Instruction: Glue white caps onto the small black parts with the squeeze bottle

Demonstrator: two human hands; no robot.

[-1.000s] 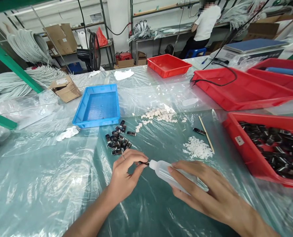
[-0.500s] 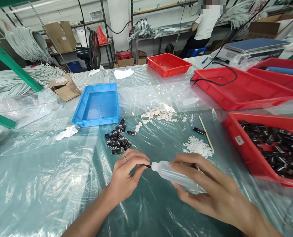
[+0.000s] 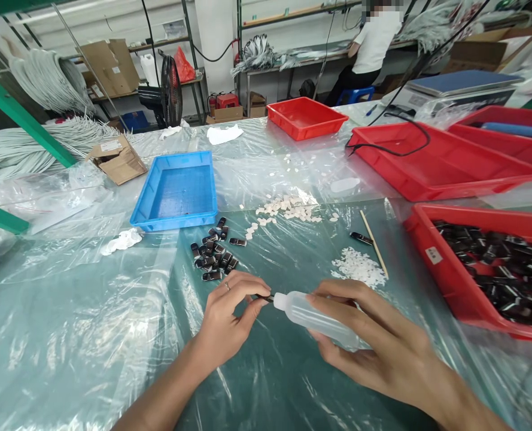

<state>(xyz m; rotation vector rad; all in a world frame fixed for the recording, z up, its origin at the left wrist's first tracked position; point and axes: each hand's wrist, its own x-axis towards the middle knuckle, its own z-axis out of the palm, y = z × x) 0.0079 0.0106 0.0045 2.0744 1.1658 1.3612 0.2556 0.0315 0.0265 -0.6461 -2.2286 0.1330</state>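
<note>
Between thumb and fingers, my left hand [image 3: 227, 323] pinches a small dark piece [image 3: 266, 297], mostly hidden by the fingertips. My right hand [image 3: 377, 341] is wrapped round a translucent white squeeze bottle [image 3: 315, 317], tilted on its side. The bottle's nozzle points left and meets, or almost meets, the dark piece. Beyond my left hand lies a heap of small black pieces [image 3: 214, 254] with shiny brown faces. A pile of tiny white bits [image 3: 359, 267] is beyond my right hand, beside a thin wooden stick [image 3: 374, 244] and one loose black piece [image 3: 361, 238].
Pale flat chips [image 3: 288, 208] are scattered mid-table. A blue tray [image 3: 176, 224] stands at the left; a red tray [image 3: 431, 281] full of black pieces is close on the right. More red trays [image 3: 306, 133] and a scale [image 3: 465, 84] are farther back. A person [image 3: 377, 45] sits in the background.
The bottle and dark piece have shifted very slightly, with a little more of the dark piece showing. Both hands keep their grips.
</note>
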